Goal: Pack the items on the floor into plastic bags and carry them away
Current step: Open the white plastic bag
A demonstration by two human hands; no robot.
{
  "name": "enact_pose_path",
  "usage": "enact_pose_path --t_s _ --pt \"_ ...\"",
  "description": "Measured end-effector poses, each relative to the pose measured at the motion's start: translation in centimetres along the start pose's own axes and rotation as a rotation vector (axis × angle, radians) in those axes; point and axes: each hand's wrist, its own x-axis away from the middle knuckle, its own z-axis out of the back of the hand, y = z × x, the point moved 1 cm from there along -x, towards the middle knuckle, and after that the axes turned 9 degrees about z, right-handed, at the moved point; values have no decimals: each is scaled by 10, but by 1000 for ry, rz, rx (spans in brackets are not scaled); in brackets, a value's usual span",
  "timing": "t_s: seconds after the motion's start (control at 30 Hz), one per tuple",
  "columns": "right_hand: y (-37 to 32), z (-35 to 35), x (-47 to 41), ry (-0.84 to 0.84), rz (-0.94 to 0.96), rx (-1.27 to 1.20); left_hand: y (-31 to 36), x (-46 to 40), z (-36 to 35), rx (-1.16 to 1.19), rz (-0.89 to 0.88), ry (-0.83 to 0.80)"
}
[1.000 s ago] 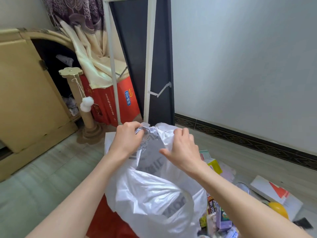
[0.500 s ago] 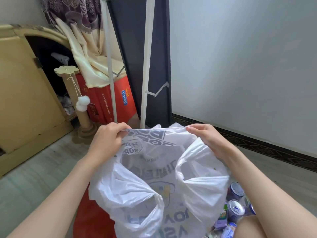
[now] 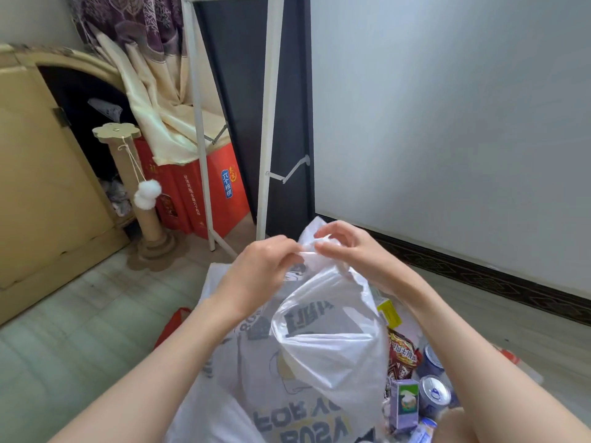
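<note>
A white plastic bag [image 3: 326, 353] with grey printed lettering hangs in front of me, held up by its top edge. My left hand [image 3: 259, 273] and my right hand [image 3: 348, 251] meet at the top of the bag, and both pinch the bunched rim between fingertips and thumb. Beside the bag on the floor at the lower right lie a brown snack packet [image 3: 401, 356], a small purple and green carton [image 3: 404, 404], blue-topped cans [image 3: 433, 394] and a yellow-green box [image 3: 388, 313]. The bag hides what lies beneath it.
A red bag [image 3: 171, 326] peeks out on the floor left of the white bag. Behind stand a white-framed dark panel [image 3: 256, 123], a red carton [image 3: 204, 199], a cat scratching post [image 3: 140, 193] and a tan cabinet [image 3: 41, 174]. A wall with dark skirting [image 3: 479, 270] runs along the right.
My hands held the bag's mouth stretched wide half a second ago; now they have come together at the top and bunch the rim. The view has tilted, showing more floor items at right.
</note>
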Motion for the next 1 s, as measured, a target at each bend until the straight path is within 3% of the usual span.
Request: enact_pose_path --t_s 0.1,0.2,0.27,0.33,0.5,0.63,0.7,0.77,0.87,1.0 --pt "3 5 1 156 -23 254 -16 -5 -1 -66 336 42" --pt "-20 -8 8 310 170 335 -27 -9 3 -134 539 107" --pt "-34 -27 13 247 282 331 -30 -10 9 -79 626 147" --pt "-36 -46 19 116 267 339 -33 -10 16 -33 676 168" --pt "-13 -57 20 -165 134 556 -27 -6 36 -15 545 88" --pt "2 -36 6 -123 122 936 -13 1 42 69 352 -177" --pt "7 -28 1 -69 128 998 -10 2 45 172 316 -240" --pt "9 -26 -2 -25 192 966 -7 3 48 282 301 -263" --pt "11 -26 -4 51 261 705 -9 3 52 351 309 -252" --pt "13 -10 -4 103 223 367 -26 4 66 260 351 -63"
